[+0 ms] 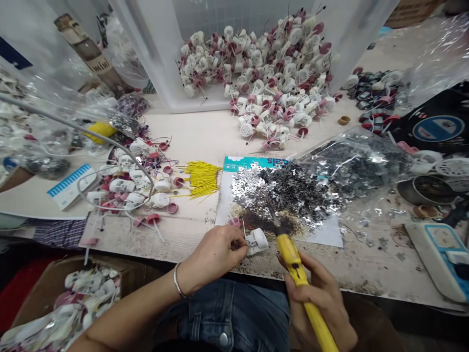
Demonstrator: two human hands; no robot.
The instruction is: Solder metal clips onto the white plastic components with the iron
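Note:
My left hand (222,247) is closed in a pinch on a small white plastic part (258,240) with a rounded end, just above the table's front edge. A pink cap (235,222) shows beside its fingertips. In my right hand (315,293) is a yellow-handled soldering iron (293,256), fingers wrapped round the handle. Its dark tip points away from me, over a heap of small metal pieces (293,188). That heap lies on a white and teal sheet (330,237), scorched brown near the iron. A bundle of yellow wires (202,180) lies to the left.
Behind stands a white bin (157,63) with many white and pink parts, some spilled in front. More parts (128,188) lie at left under a looping grey cable (146,171). At right are a plastic bag of metal pieces (366,161), a metal cup (421,190) and a white-blue device (436,259).

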